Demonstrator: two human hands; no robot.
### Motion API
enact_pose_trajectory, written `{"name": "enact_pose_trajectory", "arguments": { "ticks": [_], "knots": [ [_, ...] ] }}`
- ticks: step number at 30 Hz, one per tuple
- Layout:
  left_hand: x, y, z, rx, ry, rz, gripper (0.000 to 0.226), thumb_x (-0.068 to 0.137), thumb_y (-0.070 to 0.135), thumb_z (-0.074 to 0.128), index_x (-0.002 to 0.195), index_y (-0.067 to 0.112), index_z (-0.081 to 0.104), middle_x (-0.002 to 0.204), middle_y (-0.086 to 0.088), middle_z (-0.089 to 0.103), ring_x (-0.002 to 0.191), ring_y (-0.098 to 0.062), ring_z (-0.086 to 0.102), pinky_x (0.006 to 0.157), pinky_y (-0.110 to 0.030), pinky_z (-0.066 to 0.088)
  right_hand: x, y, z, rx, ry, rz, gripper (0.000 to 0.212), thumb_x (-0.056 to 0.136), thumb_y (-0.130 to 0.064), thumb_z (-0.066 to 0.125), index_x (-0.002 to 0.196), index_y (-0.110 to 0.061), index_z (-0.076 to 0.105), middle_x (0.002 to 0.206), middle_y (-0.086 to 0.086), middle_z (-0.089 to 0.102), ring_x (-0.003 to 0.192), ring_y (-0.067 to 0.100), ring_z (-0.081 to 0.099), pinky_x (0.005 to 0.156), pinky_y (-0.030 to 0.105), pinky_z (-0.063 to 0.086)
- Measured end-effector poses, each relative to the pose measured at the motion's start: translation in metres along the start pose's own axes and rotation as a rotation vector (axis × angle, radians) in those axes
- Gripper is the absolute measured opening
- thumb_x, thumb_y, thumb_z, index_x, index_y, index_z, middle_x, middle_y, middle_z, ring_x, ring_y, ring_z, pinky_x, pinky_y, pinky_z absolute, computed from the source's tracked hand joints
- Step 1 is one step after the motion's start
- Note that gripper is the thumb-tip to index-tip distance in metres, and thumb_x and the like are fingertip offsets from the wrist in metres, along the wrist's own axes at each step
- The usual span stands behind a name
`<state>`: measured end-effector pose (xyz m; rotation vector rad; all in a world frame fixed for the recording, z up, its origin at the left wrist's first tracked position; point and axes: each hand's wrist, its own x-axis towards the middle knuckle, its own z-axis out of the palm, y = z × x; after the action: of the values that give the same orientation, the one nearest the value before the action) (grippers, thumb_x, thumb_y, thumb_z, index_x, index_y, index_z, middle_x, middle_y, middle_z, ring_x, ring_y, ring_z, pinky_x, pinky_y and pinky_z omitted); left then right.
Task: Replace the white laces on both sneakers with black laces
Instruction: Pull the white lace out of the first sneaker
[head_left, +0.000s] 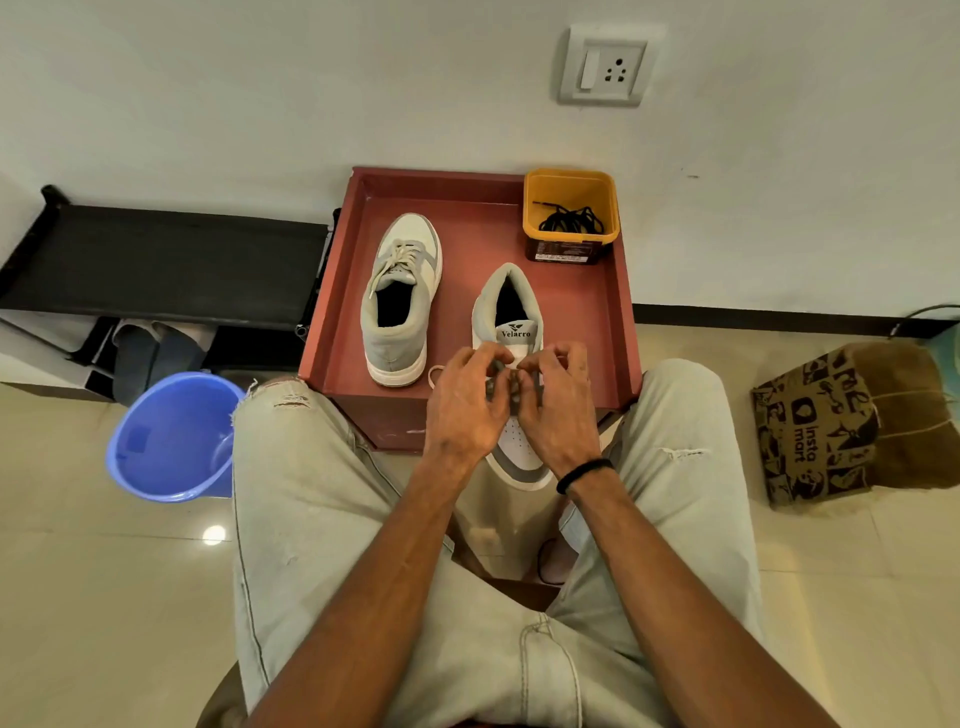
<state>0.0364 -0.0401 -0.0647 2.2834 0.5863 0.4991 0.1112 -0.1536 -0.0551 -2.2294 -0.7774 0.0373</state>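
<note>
On the reddish-brown tray-topped table (343, 291) set against the white wall, two grey-and-white low-top sneakers lie side by side. The left-hand sneaker (400, 301) sits fully on the tray, toe toward the wall, and carries its cream-white lace (397, 262) threaded through the eyelets, ends loose. The right-hand sneaker (511, 364) is turned the other way: heel toward the wall, toe overhanging the near tray edge, above the gap between the person's knees. Its tongue label reads "Velarro".

The left hand (467, 405) and right hand (558, 405) meet over the eyelet area of this sneaker. Both sets of fingers are curled inward, fingertips close together at the centre of the lacing zone; they appear to pinch at the lacing, but what exactly sits between them is hidden. A loop of cream-white lace (435, 375) shows on the tray just left of the left hand. The right wrist wears a black band (583, 474).

A yellow square plastic tub (571, 215) stands in the far right corner of the tray, holding a tangle of black laces (571, 221).

Off the table: a blue plastic bucket (171, 436) on the tiled floor beside the left knee, a black shoe rack (161, 260) to the left, a printed brown paper bag (821, 426) to the right, and a white wall socket (605, 65) above.
</note>
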Motion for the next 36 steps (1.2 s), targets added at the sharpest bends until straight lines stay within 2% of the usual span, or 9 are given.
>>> {"name": "enact_pose_trajectory", "arguments": {
  "ticks": [5, 8, 10, 12, 17, 22, 27, 32, 36],
  "knots": [
    [0.002, -0.002, 0.001, 0.005, 0.045, -0.052, 0.014, 0.097, 0.031, 0.064, 0.110, 0.033, 0.061, 0.099, 0.012, 0.067, 0.087, -0.012, 0.063, 0.071, -0.038, 0.058, 0.000, 0.003, -0.007, 0.253, 0.120, 0.278, 0.004, 0.101, -0.012, 0.060, 0.103, -0.014, 0.062, 0.104, -0.003, 0.060, 0.092, 0.011, 0.060, 0.079, 0.018, 0.048],
    [0.001, 0.000, 0.003, 0.011, 0.059, -0.063, 0.012, 0.096, 0.032, 0.064, 0.107, 0.035, 0.062, 0.094, 0.015, 0.067, 0.084, -0.014, 0.063, 0.069, -0.041, 0.057, 0.001, 0.005, -0.010, 0.469, 0.173, 0.532, 0.005, 0.097, -0.009, 0.064, 0.100, -0.013, 0.066, 0.096, -0.007, 0.068, 0.090, 0.011, 0.065, 0.085, 0.026, 0.056],
    [0.002, 0.000, 0.003, 0.001, 0.062, -0.066, 0.012, 0.095, 0.032, 0.065, 0.107, 0.035, 0.063, 0.094, 0.015, 0.067, 0.083, -0.014, 0.063, 0.068, -0.042, 0.057, -0.001, 0.005, -0.011, 0.408, 0.179, 0.479, 0.008, 0.095, -0.012, 0.067, 0.103, -0.015, 0.065, 0.100, -0.006, 0.068, 0.091, 0.008, 0.065, 0.086, 0.032, 0.058],
    [0.002, -0.001, 0.004, -0.022, 0.060, -0.069, 0.012, 0.095, 0.032, 0.066, 0.107, 0.035, 0.063, 0.095, 0.015, 0.068, 0.084, -0.014, 0.064, 0.068, -0.042, 0.058, -0.003, 0.004, -0.012, 0.271, 0.103, 0.285, 0.021, 0.096, -0.019, 0.069, 0.117, -0.020, 0.063, 0.115, -0.003, 0.060, 0.099, 0.007, 0.062, 0.083, 0.025, 0.056],
    [-0.001, -0.001, 0.002, -0.094, 0.073, -0.105, 0.014, 0.094, 0.028, 0.070, 0.107, 0.033, 0.066, 0.096, 0.016, 0.070, 0.087, -0.015, 0.066, 0.072, -0.043, 0.058, -0.006, 0.004, -0.001, -0.025, -0.017, -0.021, 0.028, 0.097, -0.018, 0.066, 0.124, -0.023, 0.071, 0.141, 0.008, 0.043, 0.126, 0.025, 0.042, 0.101, 0.033, 0.042],
    [-0.001, 0.002, 0.000, -0.125, 0.068, -0.112, 0.012, 0.094, 0.025, 0.071, 0.105, 0.032, 0.069, 0.096, 0.018, 0.072, 0.087, -0.011, 0.067, 0.070, -0.039, 0.059, -0.001, 0.007, 0.003, -0.025, 0.027, -0.001, 0.015, 0.098, -0.021, 0.065, 0.106, -0.016, 0.077, 0.132, 0.009, 0.048, 0.118, 0.025, 0.045, 0.092, 0.034, 0.046],
    [-0.001, 0.003, 0.000, -0.097, 0.068, -0.120, 0.013, 0.094, 0.030, 0.073, 0.106, 0.033, 0.069, 0.098, 0.017, 0.072, 0.088, -0.011, 0.066, 0.070, -0.040, 0.059, -0.002, 0.005, 0.005, 0.049, 0.076, 0.064, 0.011, 0.099, -0.020, 0.061, 0.101, -0.014, 0.069, 0.119, 0.002, 0.048, 0.113, 0.017, 0.046, 0.090, 0.019, 0.040],
    [0.000, 0.005, -0.001, -0.086, 0.077, -0.133, 0.014, 0.094, 0.026, 0.071, 0.106, 0.032, 0.070, 0.094, 0.016, 0.072, 0.085, -0.009, 0.066, 0.067, -0.039, 0.059, 0.001, 0.007, -0.005, 0.212, 0.166, 0.126, 0.005, 0.102, -0.022, 0.059, 0.103, -0.020, 0.064, 0.109, -0.004, 0.058, 0.101, 0.019, 0.058, 0.086, 0.040, 0.055],
    [-0.001, 0.008, -0.002, -0.103, 0.088, -0.141, 0.014, 0.094, 0.023, 0.072, 0.105, 0.031, 0.071, 0.090, 0.015, 0.071, 0.078, -0.007, 0.067, 0.063, -0.032, 0.057, 0.007, 0.011, -0.013, 0.551, 0.281, 0.392, 0.010, 0.103, -0.025, 0.059, 0.108, -0.017, 0.064, 0.105, 0.001, 0.072, 0.098, 0.019, 0.069, 0.089, 0.048, 0.059]
  ]
}}
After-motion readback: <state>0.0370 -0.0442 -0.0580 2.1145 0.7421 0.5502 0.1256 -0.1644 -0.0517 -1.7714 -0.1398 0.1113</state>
